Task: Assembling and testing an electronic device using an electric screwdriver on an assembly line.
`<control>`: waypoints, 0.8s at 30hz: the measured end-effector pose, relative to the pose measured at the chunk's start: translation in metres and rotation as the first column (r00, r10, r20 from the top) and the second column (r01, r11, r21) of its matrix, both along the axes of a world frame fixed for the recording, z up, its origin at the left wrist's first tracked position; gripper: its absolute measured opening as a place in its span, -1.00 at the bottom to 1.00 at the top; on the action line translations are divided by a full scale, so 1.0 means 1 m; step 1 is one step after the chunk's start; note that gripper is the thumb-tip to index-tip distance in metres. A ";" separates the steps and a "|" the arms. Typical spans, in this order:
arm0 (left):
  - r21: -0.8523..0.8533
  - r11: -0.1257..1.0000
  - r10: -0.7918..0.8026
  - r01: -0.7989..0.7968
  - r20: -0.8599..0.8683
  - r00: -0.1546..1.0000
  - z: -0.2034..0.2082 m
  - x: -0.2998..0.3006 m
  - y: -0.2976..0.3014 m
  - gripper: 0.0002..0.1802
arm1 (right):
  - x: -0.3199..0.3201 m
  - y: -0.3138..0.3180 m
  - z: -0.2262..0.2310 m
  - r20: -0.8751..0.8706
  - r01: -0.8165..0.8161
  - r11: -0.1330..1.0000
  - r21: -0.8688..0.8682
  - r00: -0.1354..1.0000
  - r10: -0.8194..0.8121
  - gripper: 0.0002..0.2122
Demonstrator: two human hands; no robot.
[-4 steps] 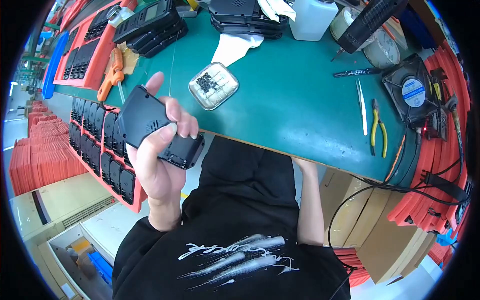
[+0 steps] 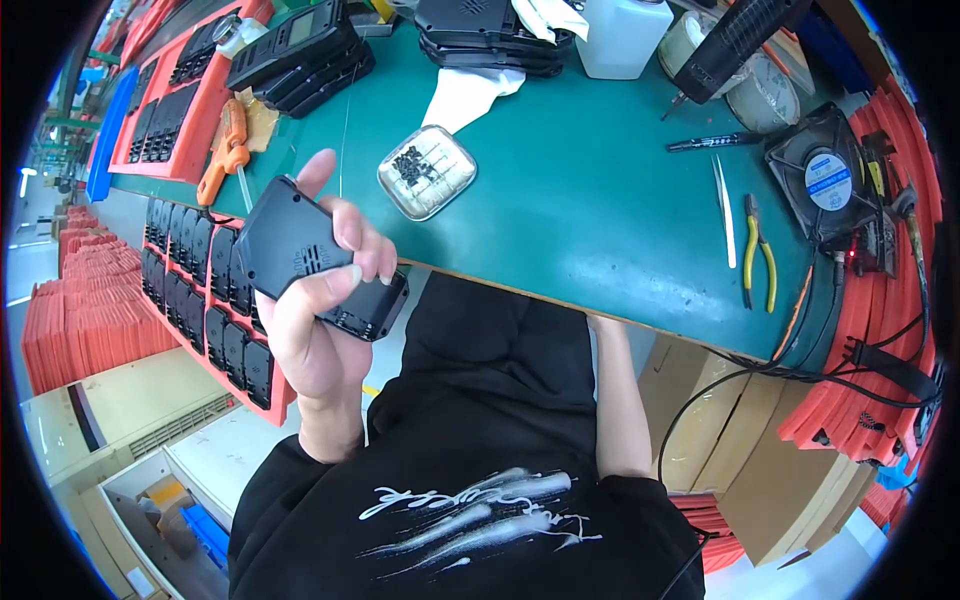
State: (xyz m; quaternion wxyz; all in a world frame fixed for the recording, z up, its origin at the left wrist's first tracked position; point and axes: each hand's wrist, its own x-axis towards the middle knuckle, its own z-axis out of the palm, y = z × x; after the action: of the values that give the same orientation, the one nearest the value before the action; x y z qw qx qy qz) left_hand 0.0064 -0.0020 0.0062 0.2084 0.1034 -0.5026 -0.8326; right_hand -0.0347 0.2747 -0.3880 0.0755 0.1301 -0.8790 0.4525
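Note:
My left hand (image 2: 322, 345) grips a black plastic device housing (image 2: 285, 235) off the table's front left edge. Its thumb and fingers wrap round the housing, whose slotted grille and corner screw holes show. Of my right arm, the forearm (image 2: 622, 410) reaches up to the table's front edge. The hand there lies mostly under the tabletop, its fingers hidden. Beyond my left hand, a small metal dish (image 2: 458, 178) with dark screws (image 2: 412, 165) in it rests on the green table (image 2: 560, 200).
Left are an orange-handled tool (image 2: 233, 150) and red trays (image 2: 275, 405) of black housings. Stacked devices (image 2: 310, 60) and a white bottle (image 2: 625, 40) stand at the back. Right are a power screwdriver (image 2: 730, 55), marker (image 2: 712, 143), tweezers (image 2: 725, 215), pliers (image 2: 760, 255) and a fan (image 2: 825, 170).
The housing in my left hand has tilted very slightly. My right forearm has barely shifted, with its hand still under the table edge.

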 end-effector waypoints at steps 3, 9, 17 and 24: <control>0.025 0.998 -0.061 0.062 -0.004 0.998 -0.002 0.001 0.001 -0.11 | 0.001 -0.009 0.013 0.083 0.099 0.985 -0.140 0.993 -0.088 -0.55; 0.114 0.981 -0.152 0.156 -0.048 0.987 -0.009 0.003 0.000 -0.15 | 0.007 0.005 0.033 0.267 0.310 0.870 -0.385 0.939 -0.216 -0.56; 0.266 0.935 -0.220 0.234 -0.083 0.972 -0.015 -0.007 0.007 -0.32 | 0.002 0.051 0.058 0.571 0.566 0.602 -0.563 0.793 -0.211 -0.57; 0.245 0.930 -0.258 0.273 -0.091 0.962 -0.019 -0.017 0.019 -0.21 | 0.036 0.029 0.138 0.741 0.393 0.693 -0.604 0.598 0.307 -0.74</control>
State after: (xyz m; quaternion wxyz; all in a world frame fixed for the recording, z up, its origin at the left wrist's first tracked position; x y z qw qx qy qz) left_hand -0.0107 0.0167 -0.0127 0.0934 0.0366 -0.3941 -0.9136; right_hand 0.0008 0.3040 -0.2503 -0.2699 -0.1511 -0.5671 0.7634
